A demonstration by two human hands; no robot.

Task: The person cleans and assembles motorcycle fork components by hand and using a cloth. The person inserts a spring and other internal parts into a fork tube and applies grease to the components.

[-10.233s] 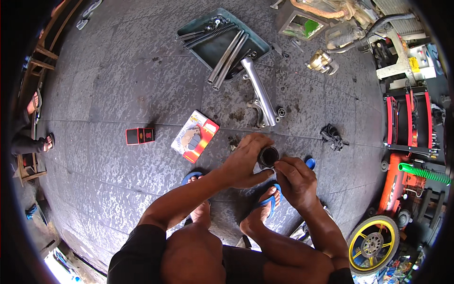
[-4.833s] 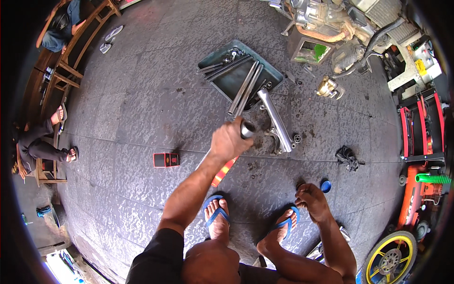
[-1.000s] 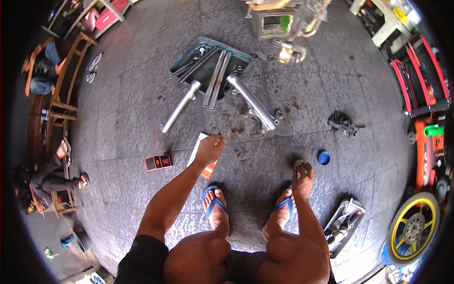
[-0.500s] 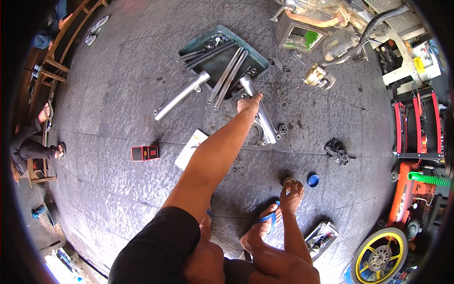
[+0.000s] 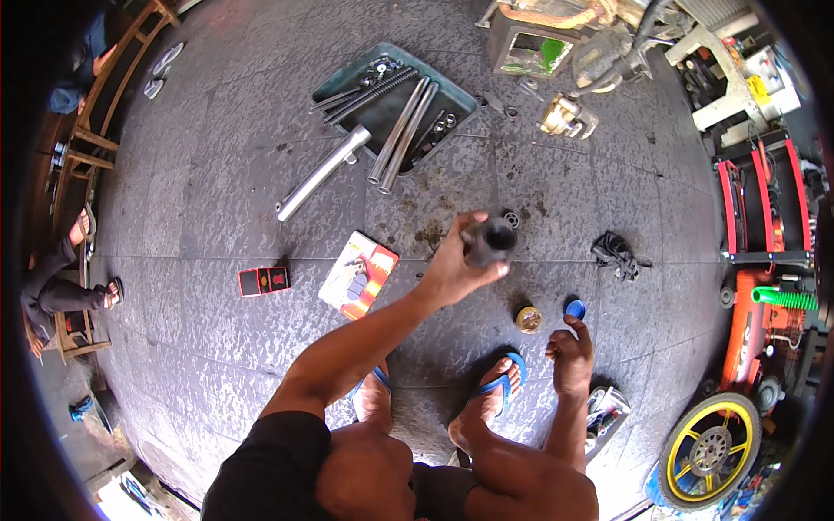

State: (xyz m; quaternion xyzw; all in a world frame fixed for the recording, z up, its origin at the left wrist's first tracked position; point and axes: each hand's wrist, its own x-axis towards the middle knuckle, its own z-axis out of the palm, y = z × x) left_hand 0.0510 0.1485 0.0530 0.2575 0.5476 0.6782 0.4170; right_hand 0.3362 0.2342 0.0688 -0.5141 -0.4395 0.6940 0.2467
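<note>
The metal tube [image 5: 486, 248] is dark grey, slightly blurred, and gripped in the left hand [image 5: 459, 265] above the floor [image 5: 469, 326]. Its round, dark open end faces up toward the camera, so its length is mostly hidden. The 1 small round tub [image 5: 528, 319] stands uncovered on the floor, with yellowish-brown contents showing inside its rim. The 1 round blue lid [image 5: 574, 308] lies just right of the tub, apart from it.
</note>
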